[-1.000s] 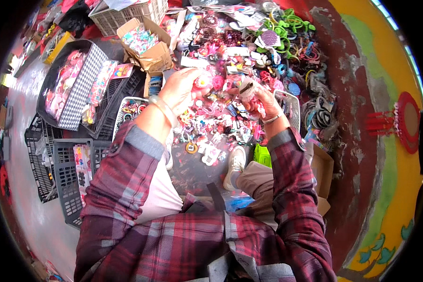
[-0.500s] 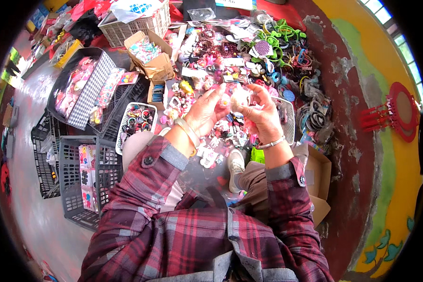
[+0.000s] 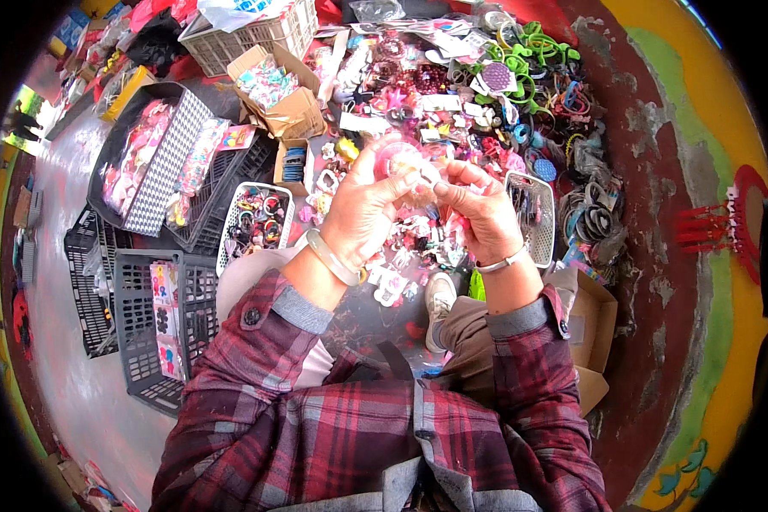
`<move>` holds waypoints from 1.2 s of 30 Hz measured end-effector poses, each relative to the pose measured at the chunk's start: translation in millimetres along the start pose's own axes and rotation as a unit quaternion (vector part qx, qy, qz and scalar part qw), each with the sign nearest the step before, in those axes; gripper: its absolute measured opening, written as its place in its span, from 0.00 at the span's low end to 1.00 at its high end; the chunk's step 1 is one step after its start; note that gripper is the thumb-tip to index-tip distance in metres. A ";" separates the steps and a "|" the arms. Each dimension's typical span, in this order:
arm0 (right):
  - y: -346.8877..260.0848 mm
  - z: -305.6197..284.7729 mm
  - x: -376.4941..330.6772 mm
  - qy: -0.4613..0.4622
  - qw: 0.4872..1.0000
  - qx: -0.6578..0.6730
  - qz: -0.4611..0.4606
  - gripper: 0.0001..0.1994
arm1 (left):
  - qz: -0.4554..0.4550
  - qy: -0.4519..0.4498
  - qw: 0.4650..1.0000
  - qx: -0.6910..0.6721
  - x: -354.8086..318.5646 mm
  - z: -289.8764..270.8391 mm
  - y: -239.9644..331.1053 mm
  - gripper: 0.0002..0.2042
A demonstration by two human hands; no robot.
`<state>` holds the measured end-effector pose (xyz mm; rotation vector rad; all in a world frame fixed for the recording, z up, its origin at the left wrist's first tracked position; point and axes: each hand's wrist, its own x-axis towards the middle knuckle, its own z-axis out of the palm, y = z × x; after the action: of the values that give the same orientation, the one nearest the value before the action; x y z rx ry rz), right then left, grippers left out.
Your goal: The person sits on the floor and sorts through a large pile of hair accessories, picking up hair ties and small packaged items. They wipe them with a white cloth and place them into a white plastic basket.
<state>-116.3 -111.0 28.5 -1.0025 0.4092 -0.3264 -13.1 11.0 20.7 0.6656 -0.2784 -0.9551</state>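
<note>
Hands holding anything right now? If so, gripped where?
Both hands, left hand and right hand, pinch a small pink item between fingertips, raised above the pile of hair accessories. Exact grip point too small to tell.

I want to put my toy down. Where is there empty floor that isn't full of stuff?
The bare grey floor left of the dark plastic crates is free. So is the strip of reddish wall base right of the cardboard box. Ahead of both hands, the heap of hair accessories is packed tight.

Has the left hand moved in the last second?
Yes. The left hand has come back from the heap of trinkets toward the body and now meets the right hand.
</note>
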 end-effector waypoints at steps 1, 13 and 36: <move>0.4 0.0 3.1 -0.018 1.000 -0.008 -0.002 0.13 | 0.005 -0.005 1.000 0.013 -1.1 -0.1 3.6 0.26; -0.1 16.3 9.1 -0.072 0.996 0.015 0.046 0.08 | 0.034 -0.013 0.997 -0.066 -12.3 -10.3 22.8 0.23; -0.8 -2.2 11.7 -0.072 0.996 0.005 0.055 0.12 | -0.045 0.023 0.998 -0.037 -11.8 -20.7 19.2 0.17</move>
<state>-107.1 -118.2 26.0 -0.9834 0.3298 -0.1565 3.3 36.7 17.7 0.6359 -0.1734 -1.0289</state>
